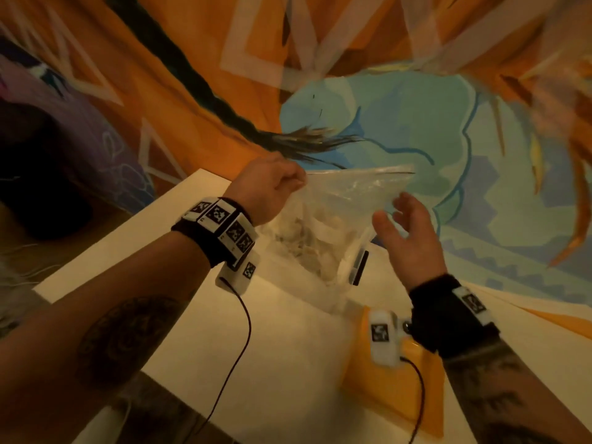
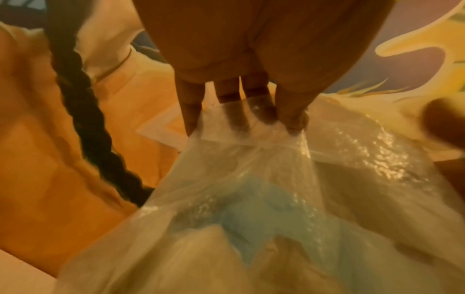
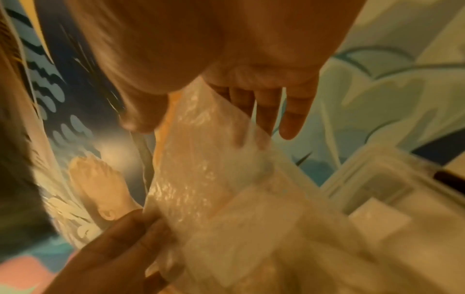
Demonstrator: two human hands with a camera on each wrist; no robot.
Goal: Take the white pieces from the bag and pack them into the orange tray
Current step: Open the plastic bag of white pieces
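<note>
A clear plastic bag (image 1: 339,213) hangs over the white table (image 1: 198,331), with several white pieces (image 1: 307,241) bunched in its lower part. My left hand (image 1: 275,184) pinches the bag's top left corner; in the left wrist view the fingertips (image 2: 292,123) clamp the rim of the bag (image 2: 251,179). My right hand (image 1: 407,225) hovers at the bag's right side with fingers spread and straight, holding nothing; in the right wrist view its fingers (image 3: 292,119) reach beside the bag (image 3: 206,179). The orange tray (image 1: 394,386) lies on the table under my right wrist.
A dark-edged clear box (image 1: 358,267) stands behind the bag; it shows as a clear container (image 3: 392,189) in the right wrist view. A patterned orange and blue rug (image 1: 416,123) covers the floor beyond the table. A dark braid (image 1: 205,78) hangs across the view.
</note>
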